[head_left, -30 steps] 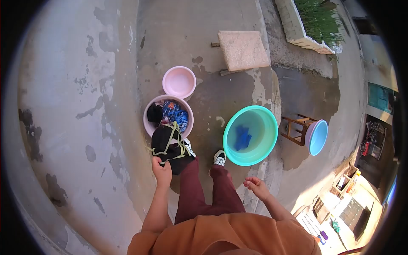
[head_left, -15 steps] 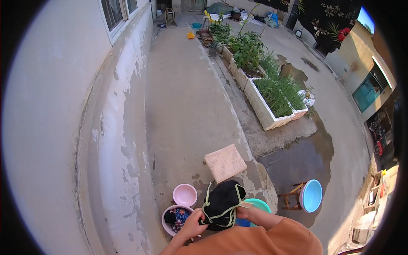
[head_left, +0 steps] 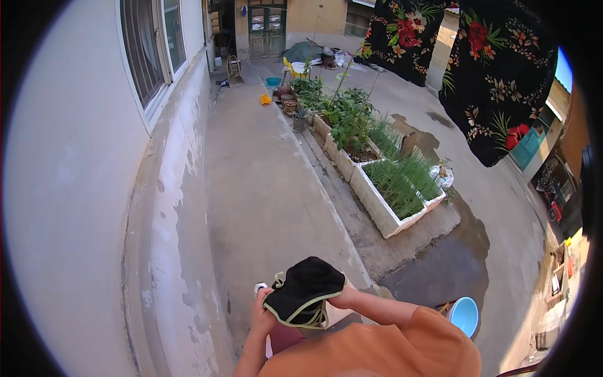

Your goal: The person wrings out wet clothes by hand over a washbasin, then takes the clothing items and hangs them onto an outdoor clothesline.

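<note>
A black cloth item with pale green edging and straps (head_left: pixel 308 288) is stretched between my two hands, close in front of my body. My left hand (head_left: pixel 264 309) grips its left edge. At its right edge, my right hand (head_left: pixel 342 298) is closed on the fabric, with part of the fingers hidden behind it. Loose straps show under the cloth's lower edge. One shoe (head_left: pixel 259 288) is visible just beyond my left hand.
A blue basin (head_left: pixel 463 315) stands at the lower right. White planter boxes (head_left: pixel 383 210) with green plants line the middle right. Black floral cloths (head_left: pixel 496 81) hang at the upper right. A wall with a window (head_left: pixel 146 50) runs along the left.
The black cloth rose from beside my leg into both hands and is now spread wider. My view tilted up and forward; the pink basins, the green tub and the low table left view.
</note>
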Available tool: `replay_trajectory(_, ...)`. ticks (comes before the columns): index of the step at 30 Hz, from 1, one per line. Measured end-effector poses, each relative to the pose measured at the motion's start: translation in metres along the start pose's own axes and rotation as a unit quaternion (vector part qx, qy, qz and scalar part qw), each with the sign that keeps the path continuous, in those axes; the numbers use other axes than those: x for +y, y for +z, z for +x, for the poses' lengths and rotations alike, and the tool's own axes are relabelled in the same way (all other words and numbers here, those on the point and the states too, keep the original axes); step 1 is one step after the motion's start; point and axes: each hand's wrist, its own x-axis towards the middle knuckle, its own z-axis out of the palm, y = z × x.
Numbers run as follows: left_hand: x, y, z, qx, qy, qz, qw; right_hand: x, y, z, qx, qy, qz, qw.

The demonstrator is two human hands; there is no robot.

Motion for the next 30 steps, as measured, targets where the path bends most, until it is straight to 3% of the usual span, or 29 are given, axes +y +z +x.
replay_trajectory(2, 0.019, -0.016, 0.064, 0.002, -0.046, -0.049, 0.998, -0.026, -0.013, 0.053, 0.052, -0.069, 0.056, 0.995)
replay_trajectory(3, 0.009, -0.024, 0.106, -0.016, 0.052, -0.044, 0.998, -0.036, -0.025, 0.081, 0.076, -0.073, 0.071, 0.992)
replay_trajectory(5, 0.031, -0.039, 0.185, -0.067, 0.124, 0.072, 0.987, -0.051, -0.048, 0.14, 0.104, -0.077, 0.248, 0.96)
replay_trajectory(9, 0.085, -0.048, 0.324, -0.151, 0.08, 0.063, 0.983, -0.091, -0.085, 0.237, 0.233, -0.126, 0.309, 0.913)
replay_trajectory(11, 0.103, -0.054, 0.379, -0.185, 0.176, 0.105, 0.961, -0.11, -0.102, 0.268, 0.259, -0.132, 0.315, 0.903)
replay_trajectory(14, 0.138, -0.053, 0.433, -0.201, 0.221, 0.179, 0.937, -0.136, -0.127, 0.306, 0.293, -0.145, 0.326, 0.887)
replay_trajectory(17, 0.176, -0.047, 0.462, -0.256, 0.345, 0.293, 0.854, -0.157, -0.147, 0.33, 0.261, -0.183, 0.363, 0.875)
replay_trajectory(18, 0.181, -0.046, 0.473, -0.287, 0.329, 0.27, 0.858, -0.167, -0.152, 0.336, 0.23, -0.21, 0.373, 0.874)
replay_trajectory(21, 0.197, -0.039, 0.52, -0.396, 0.144, 0.132, 0.897, -0.184, -0.179, 0.35, 0.174, -0.235, 0.403, 0.867)
replay_trajectory(26, 0.181, 0.018, 0.596, -0.346, 0.154, 0.137, 0.915, -0.19, -0.244, 0.365, 0.124, -0.255, 0.44, 0.852)
replay_trajectory(30, 0.147, 0.078, 0.646, -0.382, 0.03, 0.056, 0.922, -0.185, -0.304, 0.378, 0.029, -0.3, 0.464, 0.833)
